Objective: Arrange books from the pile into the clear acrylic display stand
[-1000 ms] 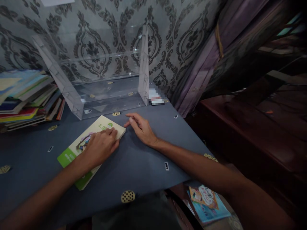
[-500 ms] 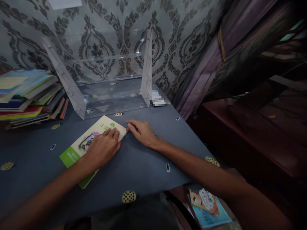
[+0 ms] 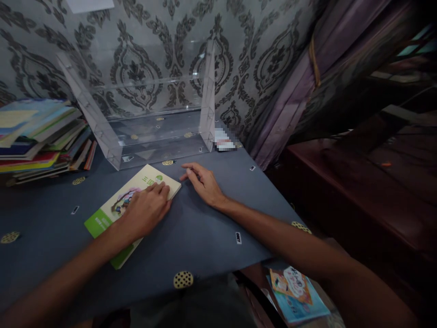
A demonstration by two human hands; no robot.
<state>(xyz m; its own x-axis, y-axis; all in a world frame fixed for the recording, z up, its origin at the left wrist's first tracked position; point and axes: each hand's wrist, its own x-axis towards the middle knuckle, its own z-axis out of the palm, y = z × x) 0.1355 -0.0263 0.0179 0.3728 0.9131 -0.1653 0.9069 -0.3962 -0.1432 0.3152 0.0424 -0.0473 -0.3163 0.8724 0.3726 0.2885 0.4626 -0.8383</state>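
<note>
A closed book [image 3: 119, 200] with a cream and green cover and a tree picture lies slanted on the cloth-covered table. My left hand [image 3: 149, 206] is on top of it, palm down, with bent fingers pressed on the cover and the thumb along the right edge. Part of the cover is hidden beneath that hand and forearm. Just right of the book's upper corner, my right hand [image 3: 204, 184] hovers near the cloth, holding nothing, its fingers loosely apart and not touching the book.
A clear acrylic rack [image 3: 160, 148] stands behind the book, against the patterned wall. At the left is a leaning stack of books [image 3: 41, 141]. A pixelated item [image 3: 225, 140] sits right of the rack. Below the table's front edge lie colourful booklets [image 3: 300, 298].
My right hand has drawn slightly up and away from the book's corner, and its fingers have spread a little. My left hand and the book stay in place.
</note>
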